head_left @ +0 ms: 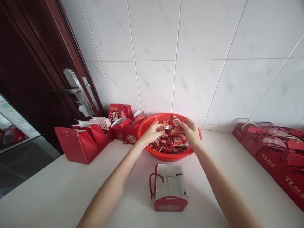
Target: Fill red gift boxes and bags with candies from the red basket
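Observation:
A red plastic basket (pixel 158 155) full of red-wrapped candies (pixel 177 141) stands against the wall. My right hand (pixel 192 131) is over its right side, thumb and fingers closed on a red candy packet (pixel 176 121) with a round pale emblem. Over the left part of the basket is my left hand (pixel 154 133), fingers slightly bent and apart, with nothing visible in them. Its fingertips are just above the candies; whether they touch any is unclear. Between my forearms, an open red gift box (pixel 170 202) with a white inside and a red cord handle sits on the white tabletop (pixel 133 196).
Left of the basket stand several red boxes (pixel 78 145), some with open flaps. A row of red gift bags (pixel 268 155) with cord handles lines the right side. Behind is a tiled wall (pixel 154 82); a dark door (pixel 35 47) with a metal handle (pixel 68 91) is at left.

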A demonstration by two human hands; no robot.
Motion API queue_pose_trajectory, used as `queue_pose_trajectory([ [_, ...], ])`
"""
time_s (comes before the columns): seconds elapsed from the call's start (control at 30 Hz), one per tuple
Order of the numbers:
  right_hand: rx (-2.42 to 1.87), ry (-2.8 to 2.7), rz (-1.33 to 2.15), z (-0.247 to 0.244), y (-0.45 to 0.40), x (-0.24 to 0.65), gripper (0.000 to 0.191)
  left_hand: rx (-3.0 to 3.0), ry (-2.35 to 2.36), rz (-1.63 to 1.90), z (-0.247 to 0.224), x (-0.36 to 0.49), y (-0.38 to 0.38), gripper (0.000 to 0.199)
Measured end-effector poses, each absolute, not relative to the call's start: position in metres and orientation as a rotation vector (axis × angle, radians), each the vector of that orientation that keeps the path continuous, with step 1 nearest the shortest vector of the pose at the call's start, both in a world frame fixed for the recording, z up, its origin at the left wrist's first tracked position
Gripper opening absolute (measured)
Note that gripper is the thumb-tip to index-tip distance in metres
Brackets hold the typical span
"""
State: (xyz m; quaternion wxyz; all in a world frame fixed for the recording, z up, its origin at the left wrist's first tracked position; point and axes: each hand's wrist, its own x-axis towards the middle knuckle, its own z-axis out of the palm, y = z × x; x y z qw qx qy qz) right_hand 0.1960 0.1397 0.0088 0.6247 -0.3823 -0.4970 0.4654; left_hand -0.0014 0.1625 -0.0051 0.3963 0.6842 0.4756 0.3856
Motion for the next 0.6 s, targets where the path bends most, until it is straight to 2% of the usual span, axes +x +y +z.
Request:
queue_pose_trajectory([
  [0.13,-0.896,-0.992,1.08,0.008,0.145,0.198,0.03,2.129,1.331,0.561,-0.002,-0.001,0.172,0.028],
  [0.3,-0.911,-0.939,1.1,0.007,0.15,0.201,0.027,2.37,1.191,0.139,0.011,0.022,0.184,0.042],
  [0.43,-0.942,-0.9,1.111,0.005,0.153,0.202,0.023,2.439,1.108,0.044,0.01,0.053,0.197,0.048],
  [0.6,-0.971,-0.872,1.113,0.005,0.153,0.202,0.018,2.49,1.053,-0.029,-0.001,0.068,0.206,0.065],
])
